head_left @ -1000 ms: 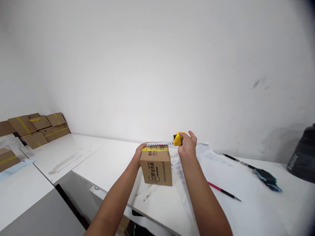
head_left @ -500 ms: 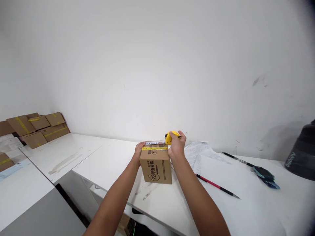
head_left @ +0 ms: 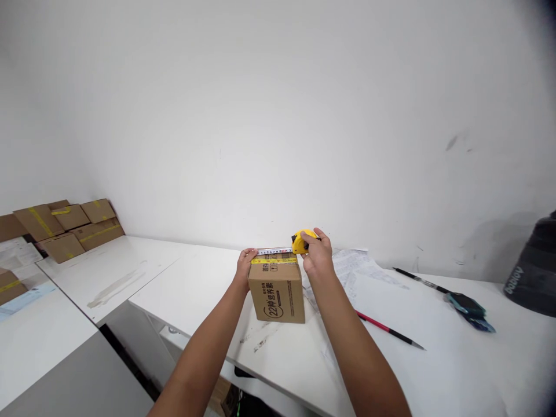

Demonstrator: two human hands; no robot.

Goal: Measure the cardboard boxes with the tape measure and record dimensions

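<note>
A small brown cardboard box (head_left: 278, 298) with printed characters and yellow tape stands upright on the white table. Across the far edge of its top lies the pulled-out blade (head_left: 274, 251) of a tape measure, numbers facing up. My left hand (head_left: 247, 263) is closed at the box's top left corner, fingers pinching the blade's end there; the tip itself is hidden. In my right hand (head_left: 317, 253), the yellow case of the tape measure (head_left: 299, 241) is gripped just past the box's top right edge. Some right fingers stick up behind the case.
Written papers (head_left: 360, 269) and a white sheet (head_left: 391, 307) lie right of the box, with a red and black pencil (head_left: 391, 332) on top. Beyond are a black pen (head_left: 419, 279), a dark teal object (head_left: 469, 310) and a black bottle (head_left: 532, 272). Taped boxes (head_left: 72, 217) are piled far left.
My right hand has shifted slightly right and off the box's side, still holding the tape measure. My left hand stays at the left corner. The view has moved slightly.
</note>
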